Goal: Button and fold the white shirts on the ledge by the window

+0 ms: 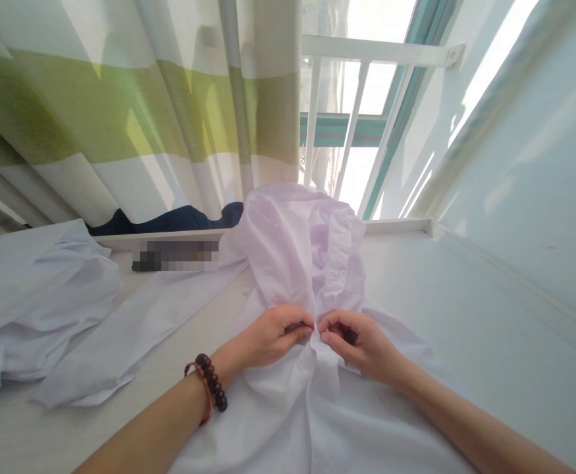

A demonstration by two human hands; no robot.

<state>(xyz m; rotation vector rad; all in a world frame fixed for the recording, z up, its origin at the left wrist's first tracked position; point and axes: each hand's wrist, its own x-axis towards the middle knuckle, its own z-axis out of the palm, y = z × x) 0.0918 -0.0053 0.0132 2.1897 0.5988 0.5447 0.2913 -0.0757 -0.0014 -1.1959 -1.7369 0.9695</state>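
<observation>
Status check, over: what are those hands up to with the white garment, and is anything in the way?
Left hand and right hand: pinching white garment, side by side. Garment: far end bunched. Cloth pile: off left, out of the way.

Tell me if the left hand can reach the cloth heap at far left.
Probably yes: only low, sleeve-like cloth lies between the left hand and the heap, though that hand should first release the pinched garment.

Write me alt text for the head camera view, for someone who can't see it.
Left hand and right hand pinch a white garment at its middle, fingertips almost meeting. More white cloth lies to the left on a pale surface. Behind hangs a white and green curtain, beside a sunlit window with a white railing.
</observation>
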